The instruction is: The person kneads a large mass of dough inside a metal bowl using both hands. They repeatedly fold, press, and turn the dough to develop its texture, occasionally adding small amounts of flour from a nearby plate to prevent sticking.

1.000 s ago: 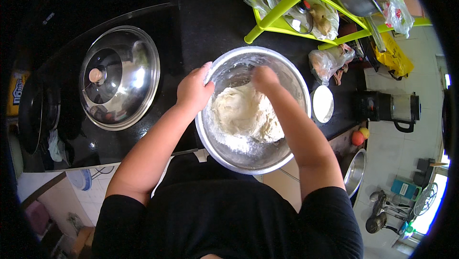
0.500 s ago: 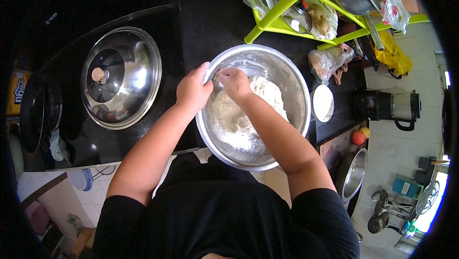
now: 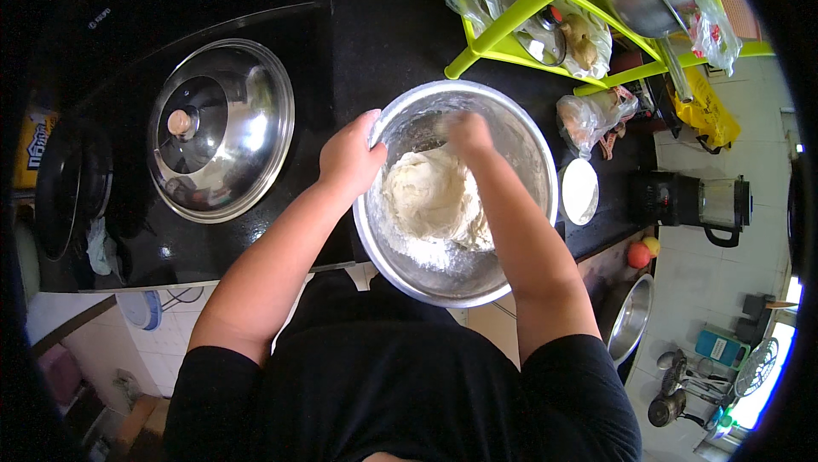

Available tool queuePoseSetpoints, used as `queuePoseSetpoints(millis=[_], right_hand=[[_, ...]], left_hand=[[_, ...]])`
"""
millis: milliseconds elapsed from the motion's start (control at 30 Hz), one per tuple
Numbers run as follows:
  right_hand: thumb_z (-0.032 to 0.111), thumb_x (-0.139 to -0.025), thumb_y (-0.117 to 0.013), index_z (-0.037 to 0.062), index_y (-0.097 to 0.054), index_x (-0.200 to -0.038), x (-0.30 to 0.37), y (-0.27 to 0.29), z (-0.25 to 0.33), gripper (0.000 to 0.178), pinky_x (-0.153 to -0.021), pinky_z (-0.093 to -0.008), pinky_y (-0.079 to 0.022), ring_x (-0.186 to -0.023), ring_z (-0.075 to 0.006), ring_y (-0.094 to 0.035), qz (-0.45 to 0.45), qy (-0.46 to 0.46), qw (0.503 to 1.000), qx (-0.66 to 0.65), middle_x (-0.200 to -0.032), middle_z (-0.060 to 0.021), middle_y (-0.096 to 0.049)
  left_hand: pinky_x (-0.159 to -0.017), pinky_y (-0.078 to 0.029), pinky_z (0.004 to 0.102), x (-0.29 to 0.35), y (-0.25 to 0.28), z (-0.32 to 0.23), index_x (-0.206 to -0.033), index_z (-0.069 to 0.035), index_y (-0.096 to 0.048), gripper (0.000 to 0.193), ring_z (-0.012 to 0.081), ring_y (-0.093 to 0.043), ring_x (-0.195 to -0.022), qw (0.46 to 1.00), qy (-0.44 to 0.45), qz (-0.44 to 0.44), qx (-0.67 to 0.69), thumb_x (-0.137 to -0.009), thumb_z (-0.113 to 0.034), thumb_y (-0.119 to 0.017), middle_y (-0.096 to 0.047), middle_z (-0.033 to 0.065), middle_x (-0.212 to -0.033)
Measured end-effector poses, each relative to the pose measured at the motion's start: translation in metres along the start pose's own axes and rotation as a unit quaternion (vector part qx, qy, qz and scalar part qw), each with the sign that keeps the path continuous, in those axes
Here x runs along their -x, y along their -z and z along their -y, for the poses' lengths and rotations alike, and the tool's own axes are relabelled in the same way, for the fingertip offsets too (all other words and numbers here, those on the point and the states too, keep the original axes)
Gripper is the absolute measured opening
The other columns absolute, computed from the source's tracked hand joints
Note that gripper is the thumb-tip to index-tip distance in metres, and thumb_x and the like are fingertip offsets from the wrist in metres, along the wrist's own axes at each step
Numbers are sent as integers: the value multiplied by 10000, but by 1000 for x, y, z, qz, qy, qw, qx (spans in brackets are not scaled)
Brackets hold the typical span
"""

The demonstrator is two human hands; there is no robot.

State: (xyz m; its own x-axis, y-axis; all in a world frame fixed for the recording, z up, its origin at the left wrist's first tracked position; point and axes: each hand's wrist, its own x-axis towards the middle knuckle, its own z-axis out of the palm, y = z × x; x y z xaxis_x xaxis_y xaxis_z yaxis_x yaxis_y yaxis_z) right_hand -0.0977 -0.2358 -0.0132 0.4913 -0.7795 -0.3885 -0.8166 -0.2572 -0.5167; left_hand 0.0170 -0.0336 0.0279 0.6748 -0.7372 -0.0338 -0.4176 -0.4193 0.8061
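Note:
A wide metal mixing bowl (image 3: 530, 174) stands in front of me at the counter's edge. Pale, lumpy dough (image 3: 430, 193) lies in it, with loose white flour (image 3: 433, 256) on the near side and floury smears along the walls. My left hand (image 3: 352, 155) is closed on the bowl's left rim, thumb toward the inside. Inside the bowl, just beyond the dough and close to the far wall, is my right hand (image 3: 469, 133). Motion smears its fingers, so whether they hold any dough cannot be made out.
Left of the bowl, a large domed pot lid (image 3: 256, 155) rests on the dark hob. A green rack (image 3: 494, 36) with bags and pans rises at the far right. A white dish (image 3: 580, 193), a blender (image 3: 682, 200) and a metal basin (image 3: 635, 317) are to the right.
My right hand has lifted off the dough's left side and moved right, toward the bowl's far wall. More of the dough's top shows. My left hand keeps its hold on the rim.

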Motion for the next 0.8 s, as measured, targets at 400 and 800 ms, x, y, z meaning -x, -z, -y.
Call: queuePoseSetpoints(millis=[400, 800], right_hand=[[515, -839, -499, 31, -663, -939, 8, 45, -6, 520, -777, -383, -482, -792, -333, -639, 174, 43, 973, 146, -793, -147, -668], [286, -856, -551, 82, -645, -987, 175, 38, -29, 261, -948, -408, -395, -1085, -305, -506, 150, 413, 861, 256, -1118, -129, -573]], left_hand=[[-815, -468, 398, -8, -2, -1, -1124, -33, -539, 405, 343, -595, -973, 989, 129, 52, 46, -728, -102, -586, -619, 205, -1036], [-681, -452, 362, -3, -12, 12, -847, -1, -530, 237, 302, -593, -745, 980, 103, -39, 168, -625, -46, -601, -595, 160, -788]])
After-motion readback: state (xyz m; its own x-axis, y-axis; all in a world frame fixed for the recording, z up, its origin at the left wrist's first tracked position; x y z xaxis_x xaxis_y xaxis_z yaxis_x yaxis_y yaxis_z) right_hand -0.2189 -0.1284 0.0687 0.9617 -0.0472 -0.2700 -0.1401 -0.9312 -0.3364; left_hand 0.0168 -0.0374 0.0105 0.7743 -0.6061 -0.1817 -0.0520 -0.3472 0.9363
